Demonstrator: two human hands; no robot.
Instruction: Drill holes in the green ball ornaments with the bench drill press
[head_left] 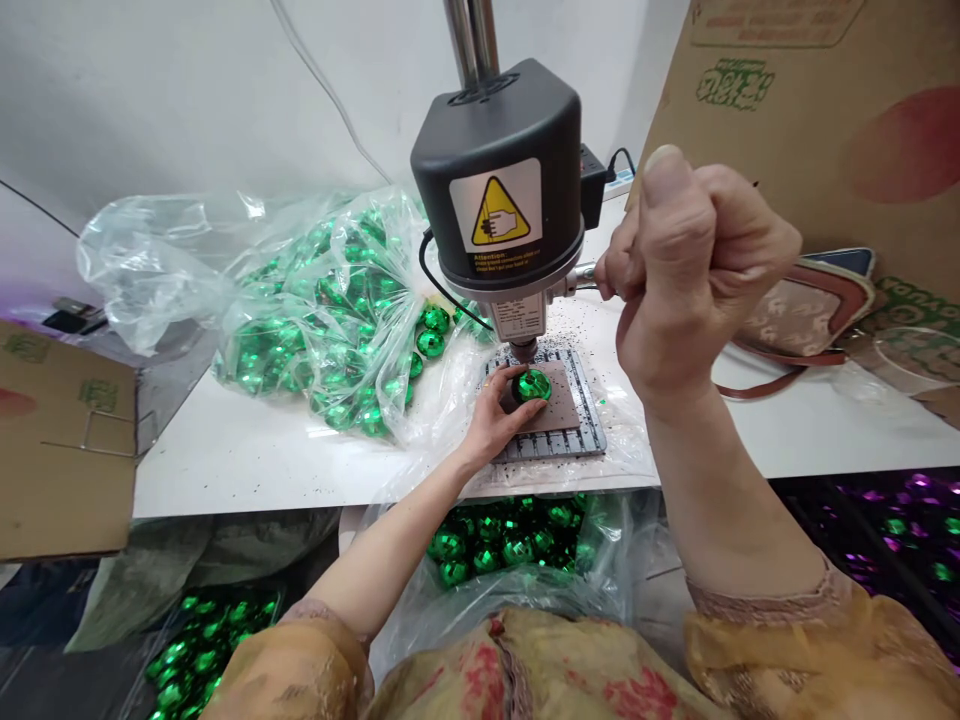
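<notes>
A black drill press with a yellow warning label stands over a grey slotted metal base. Under its chuck, a shiny green faceted ball rests on a brown board. My left hand holds this ball from the left, thumb in front and fingers behind. Raised at the right of the drill head, my right hand is closed around the press's feed handle; most of the handle is hidden by the fingers.
A clear plastic bag of green balls lies left of the press, loose balls beside it. More green balls fill an open bag below the table edge. Cardboard boxes flank the white table; a bag lies right.
</notes>
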